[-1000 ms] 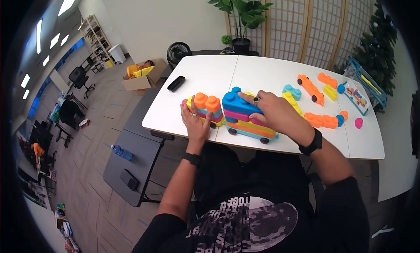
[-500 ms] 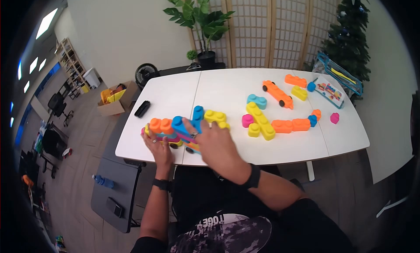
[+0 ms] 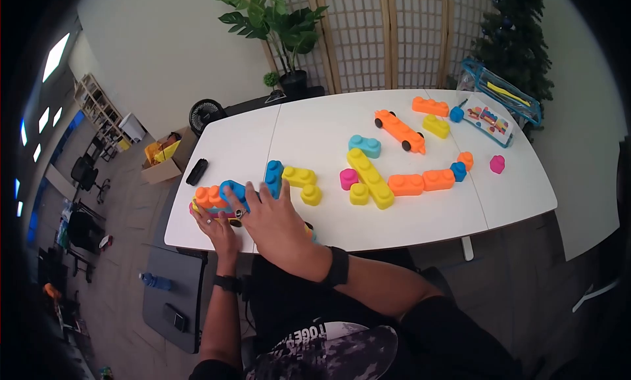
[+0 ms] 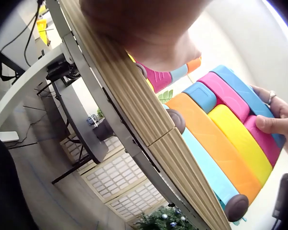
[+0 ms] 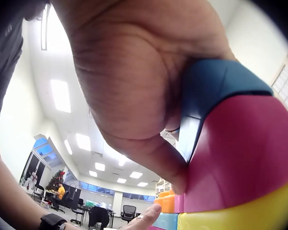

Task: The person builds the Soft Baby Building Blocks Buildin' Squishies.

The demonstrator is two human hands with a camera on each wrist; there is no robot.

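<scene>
My right hand (image 3: 279,225) grips the top of a tall toy car of stacked blocks (image 4: 221,129), a blue block uppermost over magenta, yellow and orange layers and a light blue wheeled base. In the left wrist view its thumb presses the magenta side while fingers lie over the blue block. Just left of that, my left hand (image 3: 220,232) holds the outer end of a smaller toy block car (image 3: 227,210) topped with orange blocks. The two cars stand end to end along the table's near edge. Most of the tall car is hidden behind my right hand in the head view.
Behind my right hand lie a blue block (image 3: 273,176) and a yellow block (image 3: 299,176). More loose blocks, including a long yellow one (image 3: 370,177) and an orange wheeled base (image 3: 399,131), spread rightward. A black case (image 3: 196,172) sits at the table's left.
The head view has swung to the right. Against the table's seam, both hands and both toy cars have shifted left, and blocks that the right hand and tall car hid now show.
</scene>
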